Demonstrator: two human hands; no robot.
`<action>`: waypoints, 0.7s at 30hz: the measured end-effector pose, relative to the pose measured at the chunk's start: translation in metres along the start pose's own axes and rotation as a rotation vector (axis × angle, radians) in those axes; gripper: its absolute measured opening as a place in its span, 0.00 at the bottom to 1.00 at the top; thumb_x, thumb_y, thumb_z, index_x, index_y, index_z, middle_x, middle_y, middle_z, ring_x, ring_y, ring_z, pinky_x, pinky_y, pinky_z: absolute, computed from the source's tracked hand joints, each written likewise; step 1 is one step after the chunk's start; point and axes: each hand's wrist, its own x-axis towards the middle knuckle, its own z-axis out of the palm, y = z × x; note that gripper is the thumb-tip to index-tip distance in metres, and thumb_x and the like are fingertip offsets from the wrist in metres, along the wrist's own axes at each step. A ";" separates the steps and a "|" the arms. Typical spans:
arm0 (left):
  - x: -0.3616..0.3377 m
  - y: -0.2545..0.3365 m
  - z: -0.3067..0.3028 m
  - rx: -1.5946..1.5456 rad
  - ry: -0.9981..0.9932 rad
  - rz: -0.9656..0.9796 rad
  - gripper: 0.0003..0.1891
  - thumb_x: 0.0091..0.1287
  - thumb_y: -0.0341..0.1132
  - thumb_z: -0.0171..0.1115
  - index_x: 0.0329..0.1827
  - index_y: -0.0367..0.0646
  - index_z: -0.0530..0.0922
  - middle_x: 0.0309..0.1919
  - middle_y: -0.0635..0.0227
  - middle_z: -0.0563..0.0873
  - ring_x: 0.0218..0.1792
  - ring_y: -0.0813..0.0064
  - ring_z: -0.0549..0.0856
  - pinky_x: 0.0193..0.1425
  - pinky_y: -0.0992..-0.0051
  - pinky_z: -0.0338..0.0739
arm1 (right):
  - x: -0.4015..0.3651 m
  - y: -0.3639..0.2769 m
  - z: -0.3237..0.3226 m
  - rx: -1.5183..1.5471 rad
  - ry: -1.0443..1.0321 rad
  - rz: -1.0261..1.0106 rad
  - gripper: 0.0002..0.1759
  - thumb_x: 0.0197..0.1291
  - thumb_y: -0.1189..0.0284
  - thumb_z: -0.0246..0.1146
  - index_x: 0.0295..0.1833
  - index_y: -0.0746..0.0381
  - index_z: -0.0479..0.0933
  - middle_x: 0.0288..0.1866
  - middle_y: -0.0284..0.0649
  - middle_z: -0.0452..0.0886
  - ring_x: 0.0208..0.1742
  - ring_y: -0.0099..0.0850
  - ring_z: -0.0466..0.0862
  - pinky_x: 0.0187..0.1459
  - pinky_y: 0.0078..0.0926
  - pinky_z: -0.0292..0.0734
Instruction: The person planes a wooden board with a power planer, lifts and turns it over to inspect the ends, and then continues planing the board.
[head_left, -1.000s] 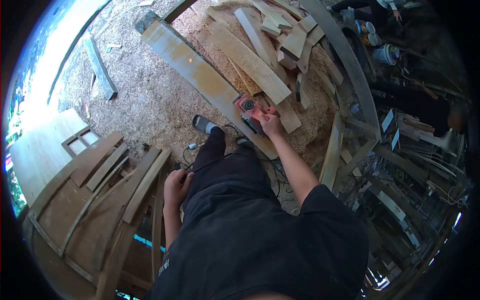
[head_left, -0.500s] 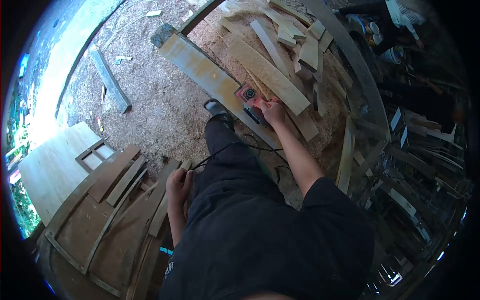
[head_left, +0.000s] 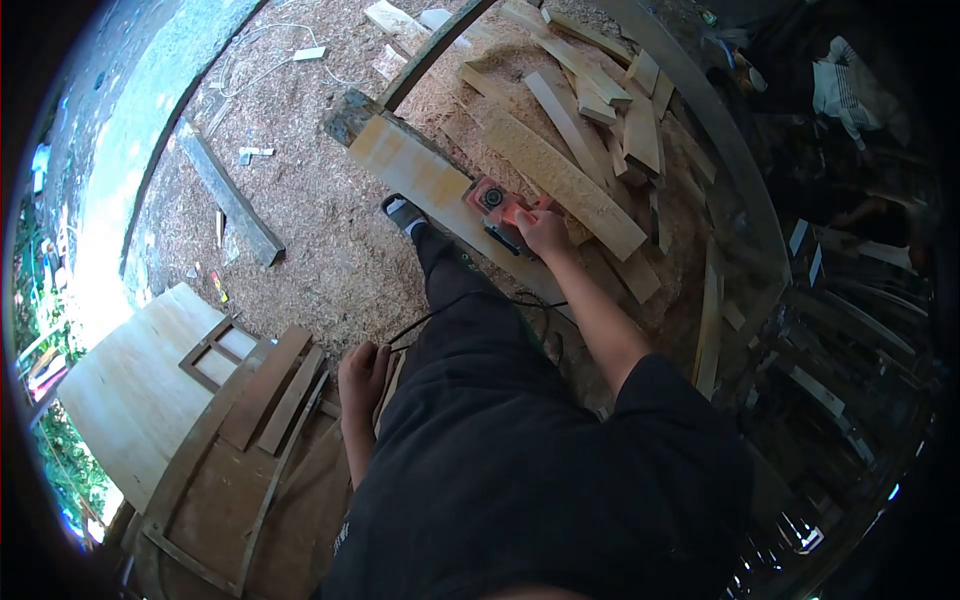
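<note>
Red power planer (head_left: 490, 200), gripped in the right hand (head_left: 543, 232), on the long board (head_left: 420, 168), upper centre of frame. Left hand (head_left: 363, 376), centre left, closed, seemingly around the black cord (head_left: 420, 321). Risk: a snag, from cord across the leg (head_left: 455, 345).

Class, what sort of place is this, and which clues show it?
Probably a woodworking workshop: a red power tool sits on a long board, beside loose planks, with what look like shavings covering the ground.
</note>
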 end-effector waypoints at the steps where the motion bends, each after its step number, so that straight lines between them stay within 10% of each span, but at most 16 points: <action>1: 0.013 -0.001 -0.009 -0.001 -0.006 0.001 0.16 0.72 0.37 0.71 0.30 0.37 0.76 0.25 0.55 0.78 0.29 0.52 0.80 0.35 0.58 0.73 | 0.007 -0.011 0.004 -0.001 0.005 0.004 0.30 0.67 0.42 0.60 0.48 0.58 0.92 0.45 0.54 0.91 0.50 0.55 0.90 0.54 0.50 0.85; 21: 0.185 -0.023 -0.139 -0.029 -0.004 -0.030 0.18 0.72 0.36 0.72 0.29 0.37 0.73 0.23 0.54 0.77 0.28 0.50 0.80 0.33 0.57 0.71 | 0.094 -0.190 0.034 -0.015 0.024 -0.122 0.28 0.68 0.45 0.62 0.45 0.60 0.91 0.39 0.56 0.89 0.44 0.55 0.90 0.47 0.50 0.84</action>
